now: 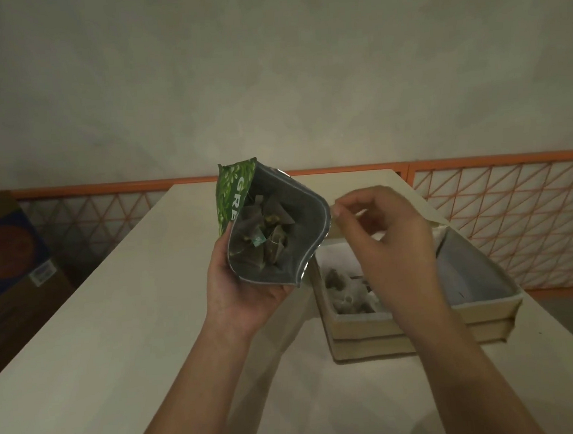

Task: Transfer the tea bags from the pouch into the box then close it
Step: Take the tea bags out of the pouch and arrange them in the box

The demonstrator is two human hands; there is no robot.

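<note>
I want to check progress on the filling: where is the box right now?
In the head view the box sits open on the table, right of centre, under the right hand and beside the pouch held in the left hand.

Our right hand (387,243) covers the middle of the box (364,326), so we cannot tell whether its blurred fingertips hold anything. The pouch (307,222) hides our left hand's (239,284) fingers; its lettering is folded away.

pouch (275,224) left of box (422,329), both over table (116,330)
</note>
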